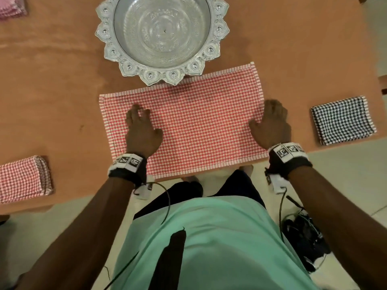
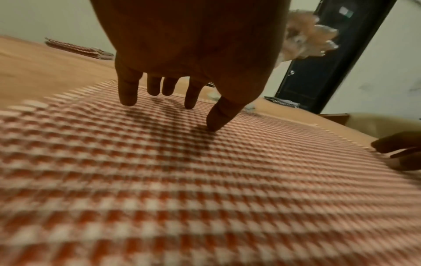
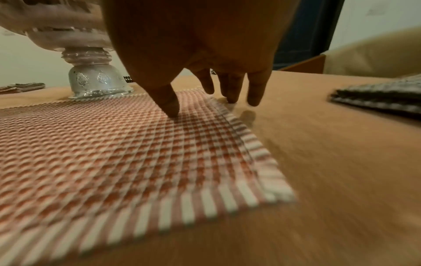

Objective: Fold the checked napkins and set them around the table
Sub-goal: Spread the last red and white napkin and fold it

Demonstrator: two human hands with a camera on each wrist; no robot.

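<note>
Red-checked napkin (image 1: 186, 120): lay flat as a wide rectangle at the near edge of the orange-brown table (image 1: 52, 84), striped border on all sides, its near hem overhanging the table edge slightly. Its far hem ran under the rim of the silver pedestal bowl (image 1: 162, 34); in the right wrist view the hem lay just beside the bowl's foot.

Left hand (image 1: 142, 128): rested palm-down on the left part of the napkin, fingers straight and spread, tips touching the cloth, clasping nothing.

Right hand (image 1: 270, 124): rested at the napkin's right edge, fingers extended; the thumb pressed the cloth, while the outer fingers (image 3: 255, 90) reached past the hem to the bare table. The two hands were well apart.

Folded black-checked napkin (image 1: 343, 120): right of the bowl, beyond the right hand, near the table edge.

Folded red-checked napkin (image 1: 25, 178): left of the bowl, at the near table edge.

Folded pink napkin (image 1: 11, 7): far left of the bowl, cut off by the frame.
</note>
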